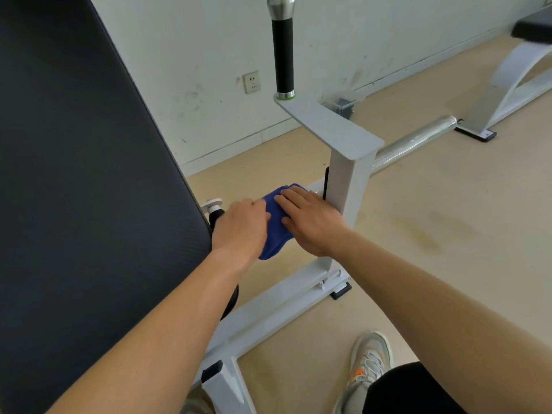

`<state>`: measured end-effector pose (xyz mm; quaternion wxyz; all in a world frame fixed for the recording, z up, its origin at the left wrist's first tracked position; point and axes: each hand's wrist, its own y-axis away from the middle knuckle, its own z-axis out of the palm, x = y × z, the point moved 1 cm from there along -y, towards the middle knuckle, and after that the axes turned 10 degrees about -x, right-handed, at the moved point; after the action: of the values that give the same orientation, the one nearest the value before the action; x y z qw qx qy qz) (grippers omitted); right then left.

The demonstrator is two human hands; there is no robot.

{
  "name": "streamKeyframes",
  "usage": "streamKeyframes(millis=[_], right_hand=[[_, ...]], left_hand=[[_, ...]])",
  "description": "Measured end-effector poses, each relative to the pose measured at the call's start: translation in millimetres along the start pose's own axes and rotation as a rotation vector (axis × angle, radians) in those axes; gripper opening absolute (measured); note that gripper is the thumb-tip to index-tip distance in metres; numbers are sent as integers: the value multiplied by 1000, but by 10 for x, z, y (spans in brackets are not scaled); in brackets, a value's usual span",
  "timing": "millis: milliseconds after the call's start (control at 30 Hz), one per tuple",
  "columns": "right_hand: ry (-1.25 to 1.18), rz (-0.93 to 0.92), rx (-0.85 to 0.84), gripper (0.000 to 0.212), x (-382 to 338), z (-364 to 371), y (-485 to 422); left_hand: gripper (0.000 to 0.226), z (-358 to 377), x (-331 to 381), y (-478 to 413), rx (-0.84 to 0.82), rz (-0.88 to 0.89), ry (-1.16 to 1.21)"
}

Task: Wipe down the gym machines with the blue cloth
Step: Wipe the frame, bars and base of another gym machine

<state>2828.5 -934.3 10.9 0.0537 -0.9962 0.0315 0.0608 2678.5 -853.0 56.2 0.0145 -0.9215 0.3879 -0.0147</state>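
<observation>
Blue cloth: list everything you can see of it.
The blue cloth is deep blue, soft, towel-like fabric, bunched rather than spread flat. It sits on the machine's white frame, between the upright post and the black pad, with its rounded lower end hanging down. The right hand presses flat on its upper right with straight fingers. The left hand covers its left edge, fingertips hidden, so the grip is unclear.

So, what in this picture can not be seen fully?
- Head view: the white bar under the blue cloth is mostly covered by the cloth, the left hand and the right hand.
- The left hand hides its own fingertips, so its grip is unclear.
- The upright handle is cut off by the top edge.
- The far bench is cut off by the right edge.
</observation>
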Motion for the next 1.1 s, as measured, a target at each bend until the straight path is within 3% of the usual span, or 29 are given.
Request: streamKeyframes(millis=[167,300,400,500,600,733,967,1100], right_hand=[[-149,39,79,41,-22,93,-38],[-160,120,-6,41,27,58,-317],[-32,137,-88,29,54,4,-495],[-49,100,-68,33,62,47,-412],[-61,58,66,48,-24,132,-163],[7,53,55,51,-148,239,24],[229,-212,-102,51,-44,35,-186],[115,-175,-148,49,-57,-23,-418]], left_hand=[[42,271,166,104,-17,23,-17],[32,221,161,-130,-165,-113,58],[22,119,132,-265,-312,-132,76],[20,110,129,-117,-234,-62,-18],[39,167,181,100,-113,-56,-161],[58,241,352,341,-186,-173,-297],[65,354,417,518,-216,-264,-184],[67,233,325,284,-190,-277,-85]])
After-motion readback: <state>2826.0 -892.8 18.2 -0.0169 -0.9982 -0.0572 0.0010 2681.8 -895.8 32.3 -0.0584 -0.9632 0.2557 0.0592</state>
